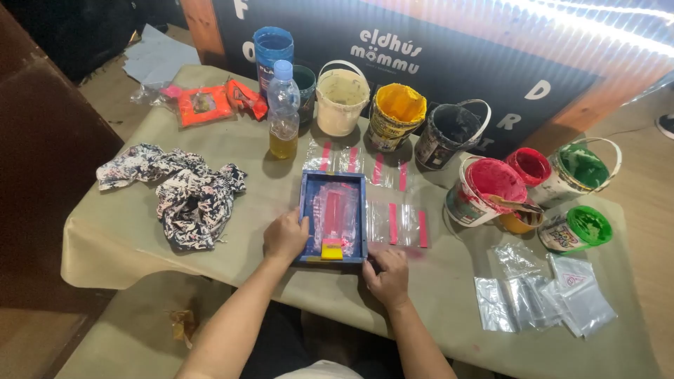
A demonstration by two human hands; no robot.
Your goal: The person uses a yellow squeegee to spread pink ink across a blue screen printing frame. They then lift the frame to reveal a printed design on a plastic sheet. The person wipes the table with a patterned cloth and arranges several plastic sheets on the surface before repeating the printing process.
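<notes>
Two hands steady a small blue screen-printing frame (332, 216) at the near middle of the paper-covered table (126, 231). The left hand (284, 236) grips its left edge with curled fingers; the right hand (388, 274) presses the near right corner, fingers bent on the rim. Pink ink lies on the mesh and a yellow squeegee (332, 250) rests at the near end, untouched, so the pull seems finished. I judge the next move calls for an even, straight lift. Just beside it lie printed clear bags (400, 223); open paint buckets (491, 189) stand behind.
</notes>
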